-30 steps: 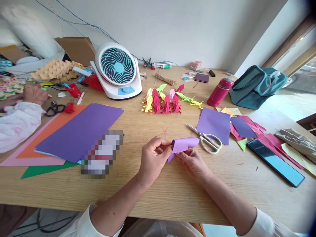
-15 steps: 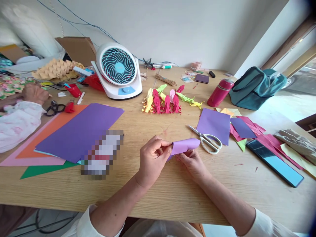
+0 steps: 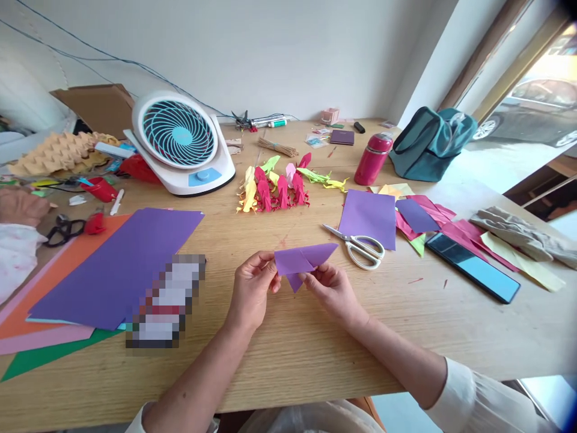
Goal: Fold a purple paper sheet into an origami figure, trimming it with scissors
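Note:
A folded piece of purple paper (image 3: 300,258) is held above the table between both hands. My left hand (image 3: 255,285) pinches its left end between thumb and fingers. On the lower right side, my right hand (image 3: 331,288) grips the paper, thumb in front; a pointed flap hangs down between the hands. White-handled scissors (image 3: 360,249) lie just right of the paper, blades partly spread. Behind them is a flat purple sheet (image 3: 369,219). Beyond my hands stand several folded paper figures (image 3: 282,191) in red, yellow, pink and green.
A white fan (image 3: 183,141) stands back left. Coloured sheets (image 3: 121,264) lie at left, beside a co-worker's hand (image 3: 24,204). A pink flask (image 3: 374,157), a teal bag (image 3: 430,144), paper scraps (image 3: 473,237) and a phone (image 3: 473,267) occupy the right side.
The view has turned to the right. The purple paper now shows a broader folded face with a pointed flap hanging below. Both hands still hold it.

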A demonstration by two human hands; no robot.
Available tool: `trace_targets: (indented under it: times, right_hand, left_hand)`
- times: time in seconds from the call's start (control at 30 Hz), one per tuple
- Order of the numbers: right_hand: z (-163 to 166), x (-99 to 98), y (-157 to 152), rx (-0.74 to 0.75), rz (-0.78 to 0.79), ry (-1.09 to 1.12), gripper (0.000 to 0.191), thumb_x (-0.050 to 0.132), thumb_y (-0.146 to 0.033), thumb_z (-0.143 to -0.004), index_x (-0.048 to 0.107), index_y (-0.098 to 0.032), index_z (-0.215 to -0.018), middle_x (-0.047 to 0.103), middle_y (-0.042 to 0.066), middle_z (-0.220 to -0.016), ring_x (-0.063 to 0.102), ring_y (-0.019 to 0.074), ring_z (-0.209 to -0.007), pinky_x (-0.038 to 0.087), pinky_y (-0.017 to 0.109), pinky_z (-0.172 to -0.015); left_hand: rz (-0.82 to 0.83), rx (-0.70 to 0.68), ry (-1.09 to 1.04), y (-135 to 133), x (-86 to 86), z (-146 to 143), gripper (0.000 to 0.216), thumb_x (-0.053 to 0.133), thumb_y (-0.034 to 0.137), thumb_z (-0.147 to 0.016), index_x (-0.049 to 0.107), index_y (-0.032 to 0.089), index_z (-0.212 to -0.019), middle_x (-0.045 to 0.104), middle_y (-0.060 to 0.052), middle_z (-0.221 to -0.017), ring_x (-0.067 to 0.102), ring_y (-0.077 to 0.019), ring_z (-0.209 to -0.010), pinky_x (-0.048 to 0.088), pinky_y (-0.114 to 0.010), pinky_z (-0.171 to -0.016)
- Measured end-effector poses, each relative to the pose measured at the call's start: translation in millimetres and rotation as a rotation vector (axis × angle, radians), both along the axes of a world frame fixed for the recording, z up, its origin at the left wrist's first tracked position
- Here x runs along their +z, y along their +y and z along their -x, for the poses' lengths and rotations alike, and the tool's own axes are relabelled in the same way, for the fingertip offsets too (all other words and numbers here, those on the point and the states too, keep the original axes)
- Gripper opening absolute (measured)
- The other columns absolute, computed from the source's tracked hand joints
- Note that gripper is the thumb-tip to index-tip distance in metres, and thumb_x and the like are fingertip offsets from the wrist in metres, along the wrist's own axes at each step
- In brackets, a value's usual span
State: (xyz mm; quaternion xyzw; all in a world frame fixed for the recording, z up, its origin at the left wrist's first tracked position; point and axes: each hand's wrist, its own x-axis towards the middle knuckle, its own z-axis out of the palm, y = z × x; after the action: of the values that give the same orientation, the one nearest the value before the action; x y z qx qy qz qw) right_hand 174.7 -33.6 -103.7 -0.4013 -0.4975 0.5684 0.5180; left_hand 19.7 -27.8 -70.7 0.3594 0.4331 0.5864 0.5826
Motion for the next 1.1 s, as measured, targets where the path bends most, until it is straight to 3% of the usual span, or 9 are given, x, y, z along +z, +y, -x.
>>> trace_targets:
  times: [0.2,0.37,0.67,0.83,1.1]
  right_hand:
    - [-4,-2.5,-1,-0.041,-0.051,-0.052,0.026,0.069,-0.045,-0.086,0.06,-0.021,-0.08,0.061,0.0,-0.072,0.05,0.0131,-0.064,0.044,0.028,-0.064]
    - [-3,4.4,-1,-0.058,-0.016,-0.027,0.026,0.07,-0.044,-0.084,0.063,-0.02,-0.082,0.063,0.0,-0.068,0.053,0.0127,-0.061,0.043,0.026,-0.059]
    - [-2,11.0,1,-0.082,0.132,0.089,0.032,0.076,-0.049,-0.077,0.067,-0.018,-0.079,0.063,-0.003,-0.057,0.061,0.0113,-0.047,0.045,0.023,-0.047]
    - [-1,14.6,3,-0.077,0.213,0.251,0.042,0.084,-0.054,-0.065,0.069,-0.017,-0.077,0.073,0.002,-0.069,0.072,0.0161,-0.06,0.06,0.029,-0.064]
    - [-2,13.4,4,-0.046,0.259,0.332,0.045,0.087,-0.054,-0.063,0.063,-0.017,-0.074,0.075,0.002,-0.072,0.074,0.0177,-0.064,0.063,0.033,-0.069]
  left_hand:
    - [0.152,0.022,-0.24,8,-7.4,-1,0.042,0.096,0.03,-0.049,0.066,0.016,-0.075,0.056,0.008,-0.057,0.047,-0.0015,-0.046,0.033,-0.011,-0.039]
    - [0.161,0.075,-0.241,9,-11.2,-5,0.049,0.098,0.031,-0.042,0.062,0.017,-0.072,0.056,0.01,-0.058,0.046,-0.0007,-0.045,0.033,-0.01,-0.038]
    - [0.118,0.133,-0.213,4,-11.8,-13,0.046,0.098,0.032,-0.047,0.061,0.016,-0.071,0.054,0.009,-0.055,0.043,-0.001,-0.045,0.031,-0.011,-0.037]
    - [0.074,0.145,-0.165,3,-13.7,-15,0.045,0.096,0.036,-0.05,0.062,0.017,-0.071,0.054,0.009,-0.054,0.045,-0.0023,-0.047,0.032,-0.011,-0.039]
    - [0.013,0.143,-0.132,3,-15.4,-17,0.041,0.094,0.038,-0.053,0.063,0.017,-0.07,0.053,0.008,-0.051,0.044,-0.0029,-0.044,0.032,-0.012,-0.038]
